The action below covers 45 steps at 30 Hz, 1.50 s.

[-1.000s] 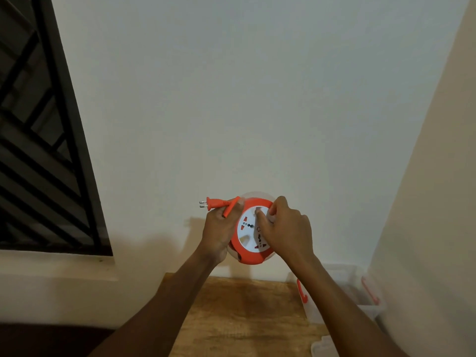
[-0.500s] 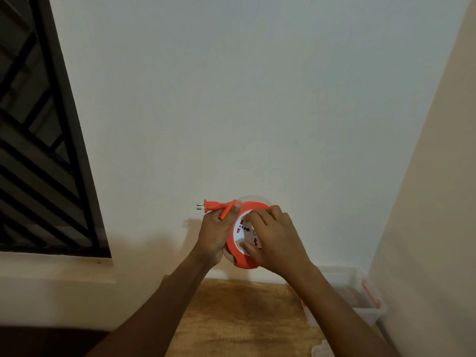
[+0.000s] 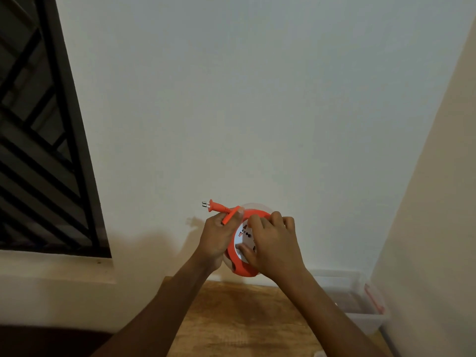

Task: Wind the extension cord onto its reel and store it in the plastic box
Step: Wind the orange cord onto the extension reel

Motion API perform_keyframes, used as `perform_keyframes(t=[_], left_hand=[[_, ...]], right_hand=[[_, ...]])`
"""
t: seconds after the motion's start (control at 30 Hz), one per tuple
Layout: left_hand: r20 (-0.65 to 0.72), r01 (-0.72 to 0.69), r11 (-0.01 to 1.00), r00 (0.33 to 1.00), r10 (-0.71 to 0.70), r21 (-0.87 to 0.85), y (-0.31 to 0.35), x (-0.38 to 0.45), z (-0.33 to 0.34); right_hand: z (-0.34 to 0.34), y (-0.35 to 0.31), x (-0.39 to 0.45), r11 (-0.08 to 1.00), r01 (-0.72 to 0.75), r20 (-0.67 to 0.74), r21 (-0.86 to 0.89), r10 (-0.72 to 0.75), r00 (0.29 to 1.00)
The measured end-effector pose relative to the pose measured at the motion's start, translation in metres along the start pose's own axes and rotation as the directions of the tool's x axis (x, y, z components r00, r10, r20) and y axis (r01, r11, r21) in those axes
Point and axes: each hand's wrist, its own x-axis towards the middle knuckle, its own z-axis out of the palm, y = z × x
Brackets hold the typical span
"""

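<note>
I hold a round orange reel [image 3: 238, 266] with a white socket face up in front of the wall. My left hand [image 3: 219, 237] grips its left edge, and the orange plug [image 3: 216, 206] with its short cord end sticks out to the left above my thumb. My right hand [image 3: 274, 244] lies over the socket face, fingers curled on the top rim and thumb pressed on the white centre. The clear plastic box [image 3: 360, 314] with an orange latch stands open on the table at the lower right, below and right of the reel.
A wooden table [image 3: 239, 320] lies under my forearms against the white wall. A window with a dark metal grille [image 3: 38, 150] fills the left side. A side wall closes the right, close behind the box.
My right hand has turned on the reel face, its thumb swinging from the top down to the lower centre. The reel has tilted slightly and stays held up by my left hand.
</note>
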Motion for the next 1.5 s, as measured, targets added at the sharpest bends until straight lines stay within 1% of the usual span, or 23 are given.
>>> perform_keyframes(t=[0.17, 0.27, 0.33, 0.4, 0.47, 0.5, 0.57, 0.63, 0.67, 0.7, 0.73, 0.77, 0.87, 1.03, 1.13, 1.27, 1.4, 1.5], left_hand=[[0.013, 0.040, 0.998, 0.999, -0.039, -0.045, -0.005, 0.001, -0.005], [0.013, 0.058, 0.997, 0.998, -0.058, -0.059, -0.008, 0.002, -0.010], [0.018, 0.078, 0.994, 0.997, -0.077, -0.082, -0.009, 0.004, -0.015], [0.019, 0.100, 0.989, 0.995, -0.098, -0.106, -0.010, 0.006, -0.020], [0.012, 0.127, 0.983, 0.992, -0.127, -0.129, -0.013, 0.008, -0.025], [0.009, 0.140, 0.979, 0.990, -0.141, -0.146, -0.015, 0.009, -0.028], [0.006, 0.161, 0.968, 0.987, -0.163, -0.191, -0.019, 0.009, -0.032], [0.004, 0.175, 0.960, 0.984, -0.179, -0.218, -0.022, 0.008, -0.036], [0.007, 0.183, 0.960, 0.983, -0.186, -0.213, -0.024, 0.008, -0.037], [0.004, 0.190, 0.962, 0.981, -0.193, -0.196, -0.026, 0.008, -0.039], [-0.003, 0.196, 0.965, 0.980, -0.199, -0.172, -0.029, 0.008, -0.040], [-0.011, 0.199, 0.968, 0.979, -0.203, -0.149, -0.031, 0.008, -0.041], [-0.034, 0.212, 0.971, 0.976, -0.217, -0.113, -0.039, 0.009, -0.049], [-0.064, 0.224, 0.973, 0.972, -0.227, -0.049, -0.058, 0.019, -0.079], [-0.066, 0.271, 0.962, 0.960, -0.274, -0.039, -0.073, 0.020, -0.091], [-0.060, 0.399, 0.916, 0.914, -0.402, -0.048, -0.107, 0.017, -0.111], [-0.089, 0.535, 0.845, 0.842, -0.533, 0.004, -0.156, 0.007, -0.134], [-0.109, 0.595, 0.803, 0.801, -0.589, 0.037, -0.186, -0.002, -0.146]], right_hand=[[0.011, 0.000, 0.000, 0.997, 0.013, 0.006, 0.080, -0.013, 1.000], [0.019, 0.004, -0.004, 0.982, 0.015, -0.012, 0.190, -0.013, 1.000], [0.024, 0.007, -0.008, 0.950, -0.041, -0.018, 0.309, 0.049, 0.999], [0.028, 0.009, -0.011, 0.880, -0.159, 0.023, 0.448, 0.166, 0.986], [0.033, 0.009, -0.014, 0.740, -0.324, 0.115, 0.589, 0.320, 0.940], [0.036, 0.009, -0.016, 0.647, -0.416, 0.184, 0.639, 0.396, 0.899], [0.044, 0.011, -0.021, 0.435, -0.606, 0.377, 0.666, 0.505, 0.777], [0.052, 0.012, -0.028, 0.218, -0.747, 0.572, 0.628, 0.520, 0.634], [0.055, 0.012, -0.031, 0.113, -0.784, 0.648, 0.610, 0.497, 0.576], [0.058, 0.011, -0.033, 0.015, -0.802, 0.707, 0.597, 0.462, 0.535], [0.061, 0.010, -0.035, -0.059, -0.807, 0.745, 0.587, 0.429, 0.511], [0.063, 0.009, -0.036, -0.101, -0.805, 0.762, 0.584, 0.409, 0.501], [0.071, 0.003, -0.039, -0.134, -0.802, 0.776, 0.582, 0.386, 0.499], [0.092, -0.021, -0.037, -0.108, -0.818, 0.789, 0.565, 0.362, 0.497], [0.105, -0.034, -0.042, -0.101, -0.837, 0.805, 0.538, 0.354, 0.476], [0.126, -0.051, -0.059, -0.114, -0.884, 0.860, 0.454, 0.316, 0.401], [0.150, -0.067, -0.088, -0.097, -0.934, 0.912, 0.344, 0.272, 0.307], [0.167, -0.082, -0.110, -0.135, -0.956, 0.945, 0.262, 0.238, 0.226]])
